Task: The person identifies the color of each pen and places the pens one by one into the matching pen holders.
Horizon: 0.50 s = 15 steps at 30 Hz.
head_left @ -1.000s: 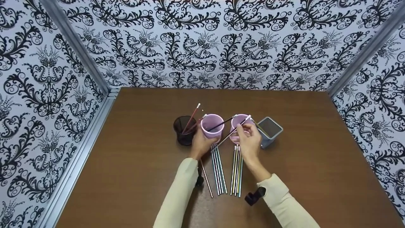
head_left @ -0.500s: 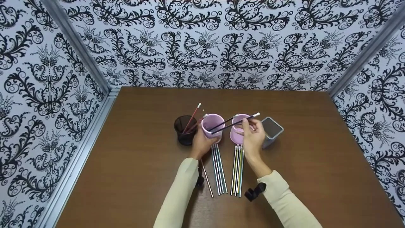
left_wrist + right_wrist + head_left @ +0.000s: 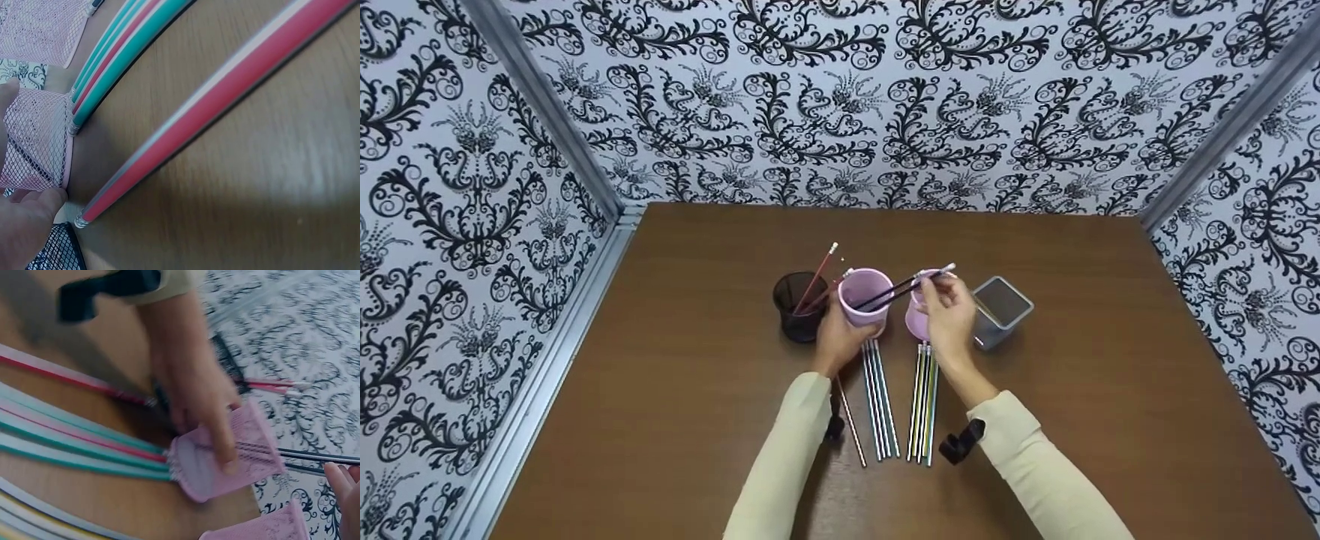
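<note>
My left hand (image 3: 838, 341) grips the left pink mesh cup (image 3: 861, 283), thumb and fingers around its wall. Its mesh side shows in the left wrist view. One black pencil (image 3: 898, 283) leans inside that cup, white eraser end out over the rim. With thumb and fingertips my right hand (image 3: 952, 319) pinches a second black pencil (image 3: 901, 292) near its white end; its lower end is inside the same cup. A second pink mesh cup (image 3: 917, 324) stands partly hidden behind my right hand. In the right wrist view both pencil shafts show through the mesh.
At the left stands a black mesh cup (image 3: 796, 330) with red pencils in it. A grey square holder (image 3: 991, 336) is at the right. Nearer lie a red pencil (image 3: 851, 421), a row of teal and red pencils (image 3: 880, 405), and a row of mixed pencils (image 3: 922, 409).
My right hand turned the pencil so its lower end swung up into the left pink cup, then moved left, sliding it further in. My left hand stayed on the cup.
</note>
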Available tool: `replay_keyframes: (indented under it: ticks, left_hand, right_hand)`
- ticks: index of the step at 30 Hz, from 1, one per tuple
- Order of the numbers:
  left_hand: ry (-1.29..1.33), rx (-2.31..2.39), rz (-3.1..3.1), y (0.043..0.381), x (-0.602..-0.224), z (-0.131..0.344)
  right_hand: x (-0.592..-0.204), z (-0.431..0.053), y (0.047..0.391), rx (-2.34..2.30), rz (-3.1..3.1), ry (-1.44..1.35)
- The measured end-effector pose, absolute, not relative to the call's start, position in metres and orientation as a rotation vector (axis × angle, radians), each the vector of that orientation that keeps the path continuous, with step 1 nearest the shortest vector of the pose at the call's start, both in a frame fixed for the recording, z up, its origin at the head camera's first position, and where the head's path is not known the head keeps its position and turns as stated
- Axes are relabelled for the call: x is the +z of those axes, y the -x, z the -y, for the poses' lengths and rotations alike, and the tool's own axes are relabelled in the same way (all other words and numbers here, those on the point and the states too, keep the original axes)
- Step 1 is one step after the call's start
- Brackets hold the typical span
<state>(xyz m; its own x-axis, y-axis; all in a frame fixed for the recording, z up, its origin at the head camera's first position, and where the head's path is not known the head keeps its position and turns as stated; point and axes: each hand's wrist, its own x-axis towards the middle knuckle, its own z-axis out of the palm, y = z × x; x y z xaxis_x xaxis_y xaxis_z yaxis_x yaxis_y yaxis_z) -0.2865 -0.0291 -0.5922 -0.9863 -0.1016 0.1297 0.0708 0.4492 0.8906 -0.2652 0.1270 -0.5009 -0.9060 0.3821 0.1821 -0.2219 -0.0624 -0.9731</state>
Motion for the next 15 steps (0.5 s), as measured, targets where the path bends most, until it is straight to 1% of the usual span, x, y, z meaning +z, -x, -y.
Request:
replay_keyframes:
  ticks: [5, 15]
  left_hand:
    - [-0.018, -1.581, 2.525, 0.287, -0.593, 0.03]
    - [-0.027, -1.568, 2.52, 0.284, -0.591, 0.031]
  right_hand:
    - [-0.512, -0.124, 0.263, 1.825, 2.078, 0.199]
    - [-0.522, -0.116, 0.263, 1.875, 2.149, 0.188]
